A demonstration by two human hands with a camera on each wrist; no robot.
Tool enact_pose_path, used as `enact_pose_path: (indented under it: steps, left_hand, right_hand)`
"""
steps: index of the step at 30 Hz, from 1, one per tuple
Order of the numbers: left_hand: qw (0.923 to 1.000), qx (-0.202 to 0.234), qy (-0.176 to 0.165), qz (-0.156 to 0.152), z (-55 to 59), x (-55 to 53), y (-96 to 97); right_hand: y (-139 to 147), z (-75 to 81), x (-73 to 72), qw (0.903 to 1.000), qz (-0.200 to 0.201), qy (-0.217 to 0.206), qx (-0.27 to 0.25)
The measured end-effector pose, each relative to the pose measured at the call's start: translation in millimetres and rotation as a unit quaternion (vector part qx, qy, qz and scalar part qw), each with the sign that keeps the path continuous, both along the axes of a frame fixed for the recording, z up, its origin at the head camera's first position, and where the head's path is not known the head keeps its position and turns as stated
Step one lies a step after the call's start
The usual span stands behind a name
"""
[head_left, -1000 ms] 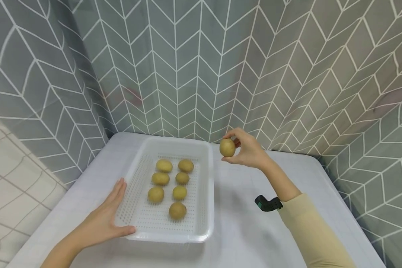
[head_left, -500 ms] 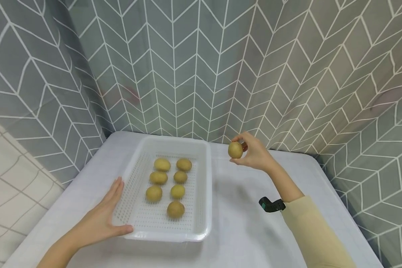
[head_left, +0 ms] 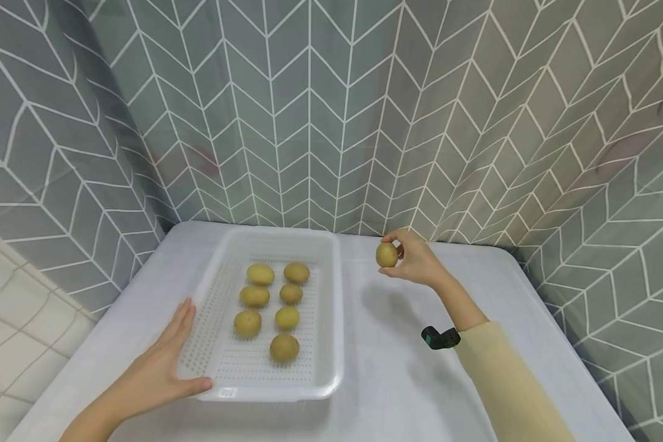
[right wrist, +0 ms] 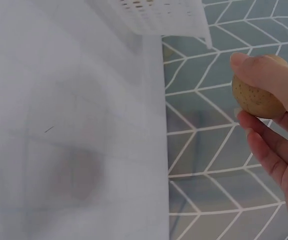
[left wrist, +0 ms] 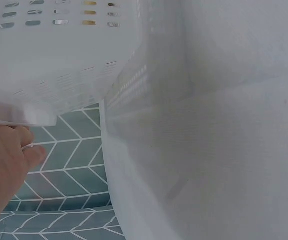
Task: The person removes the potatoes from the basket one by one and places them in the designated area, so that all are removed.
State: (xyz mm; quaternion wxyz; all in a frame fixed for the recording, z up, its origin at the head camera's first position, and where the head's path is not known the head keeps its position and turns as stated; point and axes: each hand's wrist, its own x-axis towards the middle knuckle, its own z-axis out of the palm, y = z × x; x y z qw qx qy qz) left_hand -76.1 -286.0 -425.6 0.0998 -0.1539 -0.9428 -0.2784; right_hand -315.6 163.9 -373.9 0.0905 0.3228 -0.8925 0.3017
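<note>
In the head view my right hand (head_left: 417, 261) holds a round tan potato (head_left: 386, 255) between thumb and fingertips, raised over the table right of the basket. The right wrist view shows the same potato (right wrist: 259, 95) with the thumb on one side and fingers on the other. Several yellow-brown potatoes (head_left: 254, 296) lie in two rough columns inside a white perforated plastic basket (head_left: 336, 319). My left hand (head_left: 155, 374) rests at the basket's near left corner, fingers straight along the left side and thumb at the front rim. In the left wrist view that hand (left wrist: 6, 160) meets the rim.
A white cloth covers the table (head_left: 387, 368). Grey curtains with white chevron lines (head_left: 331, 123) hang behind and at both sides. A black wrist camera (head_left: 441, 338) sits on the right wrist. White tiles (head_left: 22, 331) show at the left.
My right hand, still gripping the potato, has moved rightward from near the basket's rim and then lower toward the table. The left hand stays at the basket corner; the view has shifted slightly.
</note>
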Motion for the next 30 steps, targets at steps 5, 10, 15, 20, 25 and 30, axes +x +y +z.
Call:
enact_pose_path:
  steps: [5, 10, 15, 20, 25, 30]
  left_hand:
    - [0.9998, 0.008, -0.015, 0.010, 2.4, 1.6, -2.1]
    - [0.9994, 0.019, -0.029, 0.011, 4.0, 1.5, -0.9]
    - [0.9992, 0.016, -0.035, 0.012, 3.3, 2.0, 0.9]
    - [0.9990, 0.018, -0.039, 0.012, 5.2, 2.5, 0.9]
    - [0.9987, 0.017, -0.046, 0.011, 6.3, 1.7, 0.7]
    - [0.9989, 0.017, -0.043, 0.010, 6.2, 1.6, 2.0]
  right_hand:
    - [0, -7.3, -5.0, 0.9996, -0.010, -0.024, 0.015]
    - [4, -16.6, -6.4, 0.9987, -0.021, -0.044, 0.016]
    - [9, -28.7, -7.5, 0.9972, -0.036, -0.063, 0.020]
    - [9, -40.4, -10.0, 0.9962, -0.035, -0.076, 0.024]
    - [10, -51.1, -12.4, 0.9945, -0.034, -0.088, 0.046]
    - [9, -58.6, -15.3, 0.9916, -0.030, -0.100, 0.077]
